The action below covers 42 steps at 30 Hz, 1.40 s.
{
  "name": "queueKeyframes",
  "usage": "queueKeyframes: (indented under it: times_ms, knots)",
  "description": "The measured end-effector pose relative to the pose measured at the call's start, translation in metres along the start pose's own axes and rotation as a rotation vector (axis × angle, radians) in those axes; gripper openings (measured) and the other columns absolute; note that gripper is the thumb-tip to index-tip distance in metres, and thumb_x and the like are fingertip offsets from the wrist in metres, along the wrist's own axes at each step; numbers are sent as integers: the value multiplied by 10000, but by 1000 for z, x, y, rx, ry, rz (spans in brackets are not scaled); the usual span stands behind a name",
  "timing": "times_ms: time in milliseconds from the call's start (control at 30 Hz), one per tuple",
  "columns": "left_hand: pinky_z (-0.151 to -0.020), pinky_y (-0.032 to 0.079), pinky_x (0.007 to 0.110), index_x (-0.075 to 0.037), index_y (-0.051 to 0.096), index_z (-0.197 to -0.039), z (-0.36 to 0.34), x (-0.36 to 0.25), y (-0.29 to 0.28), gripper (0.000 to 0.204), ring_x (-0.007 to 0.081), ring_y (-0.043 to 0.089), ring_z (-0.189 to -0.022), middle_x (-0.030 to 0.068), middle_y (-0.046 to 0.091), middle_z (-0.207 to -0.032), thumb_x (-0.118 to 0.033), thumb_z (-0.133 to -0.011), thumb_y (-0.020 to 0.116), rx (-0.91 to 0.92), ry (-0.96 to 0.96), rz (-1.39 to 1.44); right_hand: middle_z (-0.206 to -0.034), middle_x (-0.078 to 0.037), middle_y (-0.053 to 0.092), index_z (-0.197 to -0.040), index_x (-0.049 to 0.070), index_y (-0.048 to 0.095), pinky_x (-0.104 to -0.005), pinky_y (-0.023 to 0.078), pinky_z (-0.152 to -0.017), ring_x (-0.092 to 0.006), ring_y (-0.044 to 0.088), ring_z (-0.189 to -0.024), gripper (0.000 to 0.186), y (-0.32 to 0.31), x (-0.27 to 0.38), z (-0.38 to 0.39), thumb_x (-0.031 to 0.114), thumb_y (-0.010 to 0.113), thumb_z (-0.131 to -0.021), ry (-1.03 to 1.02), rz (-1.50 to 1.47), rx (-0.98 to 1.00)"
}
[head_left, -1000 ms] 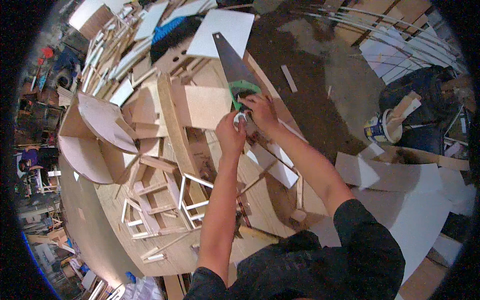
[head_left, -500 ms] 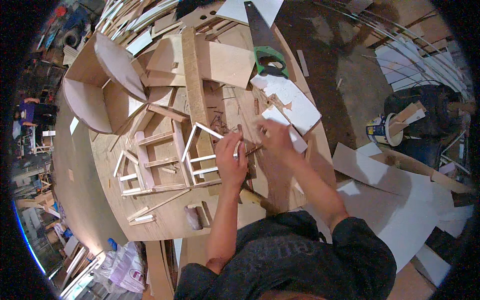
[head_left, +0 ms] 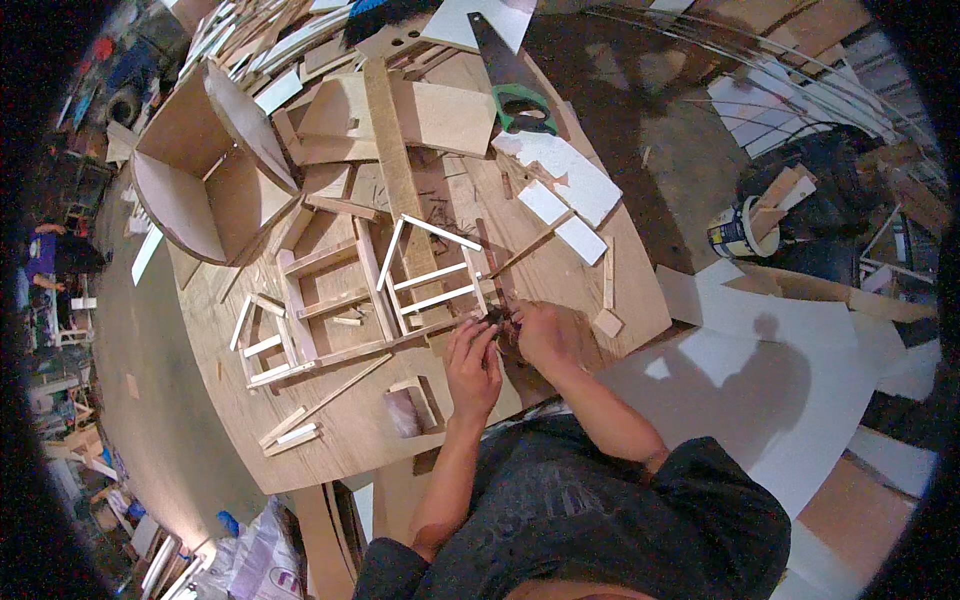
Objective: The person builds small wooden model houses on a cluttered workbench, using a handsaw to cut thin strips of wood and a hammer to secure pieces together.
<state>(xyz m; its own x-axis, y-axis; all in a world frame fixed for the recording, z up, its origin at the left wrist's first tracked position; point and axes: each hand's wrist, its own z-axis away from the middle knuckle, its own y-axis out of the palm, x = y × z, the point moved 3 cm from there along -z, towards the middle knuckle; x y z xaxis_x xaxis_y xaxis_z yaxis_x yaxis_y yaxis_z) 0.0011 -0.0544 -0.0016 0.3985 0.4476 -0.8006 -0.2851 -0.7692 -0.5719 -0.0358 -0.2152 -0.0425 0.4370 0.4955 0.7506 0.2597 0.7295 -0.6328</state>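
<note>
A small house-shaped frame of pale wood strips (head_left: pixel 437 293) lies on the plywood table, joined in a row with a larger ladder-like wooden frame (head_left: pixel 340 301). At this frame's near right corner my left hand (head_left: pixel 473 368) has its fingers bent together. Close by on the right, my right hand (head_left: pixel 540 335) is closed, its thumb and fingertips pinched. Between the two sets of fingertips is something small and dark (head_left: pixel 497 318), too unclear to name. Several loose nails (head_left: pixel 432 190) are scattered beyond the frame, beside a long wooden batten (head_left: pixel 388 150).
A green-handled handsaw (head_left: pixel 500 70) lies at the far right of the table, above white board pieces (head_left: pixel 575 180). A curved plywood box (head_left: pixel 213 165) stands at the far left. A brown cylindrical piece (head_left: pixel 403 412) lies near the front edge. A bucket (head_left: pixel 732 232) holds wood offcuts.
Both hands have come nearer to my body and closer together, to the frame's near right corner. My right hand was raised and blurred before. The frame's right side is now uncovered.
</note>
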Motion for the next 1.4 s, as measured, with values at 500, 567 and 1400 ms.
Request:
queueKeyframes:
  times_ms: [500, 567, 1400]
  knots:
    - [-1027, 522, 483, -63, 763, -1124, -2, -11, 4, 254, 364, 671, -1169, 153, 728, -1141, 0, -878, 759, 48, 196, 61, -960, -173, 771, -1035, 48, 737, -451, 586, -804, -327, 753, -921, 284, -22, -79, 11, 170, 827, -794, 269, -8, -70]
    - [-1019, 516, 468, -56, 765, -1136, -12, -5, 3, 243, 360, 664, -1158, 140, 719, -1159, -23, -896, 746, 64, 194, 65, -968, -160, 775, -1021, 55, 746, -436, 585, -820, -311, 755, -931, 244, -41, -55, 17, 156, 813, -809, 315, -56, -120]
    - [-957, 528, 502, -30, 737, -1181, -414, 18, 152, 296, 398, 677, -1080, 196, 728, -1123, -52, -886, 739, -137, 202, -105, -925, -187, 740, -1106, 48, 792, -474, 573, -804, -392, 721, -893, 296, -121, -27, -413, -43, 702, -840, -199, 97, -619]
